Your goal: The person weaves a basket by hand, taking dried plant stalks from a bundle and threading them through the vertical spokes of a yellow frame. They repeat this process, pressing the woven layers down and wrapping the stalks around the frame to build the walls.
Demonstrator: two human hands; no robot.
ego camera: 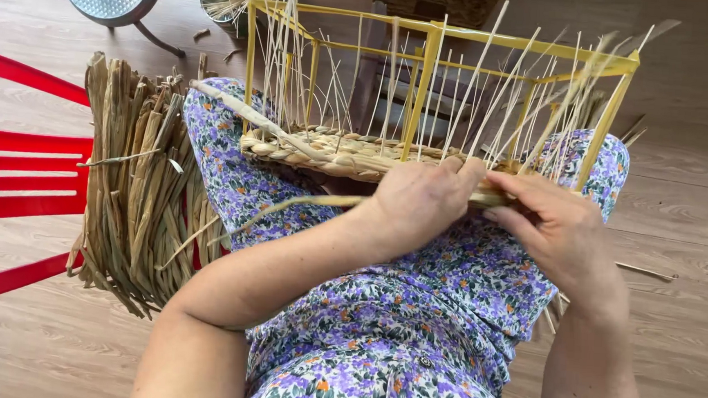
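Resting on the lap at the centre of the frame, the half-woven basket (348,154) sits inside a yellow frame (429,40) with thin upright stakes. Both hands meet at its near rim: the left hand (419,203) curls closed over the woven edge, and the right hand (553,223) pinches a flat straw strand (493,199), which runs left to right along the rim between them. A bundle of dried straw (138,186) lies at left on a red chair (20,170).

Soft, even daylight fills the frame; shadows stay faint, the thin upright reeds (459,91) blur slightly, edges bow outward.
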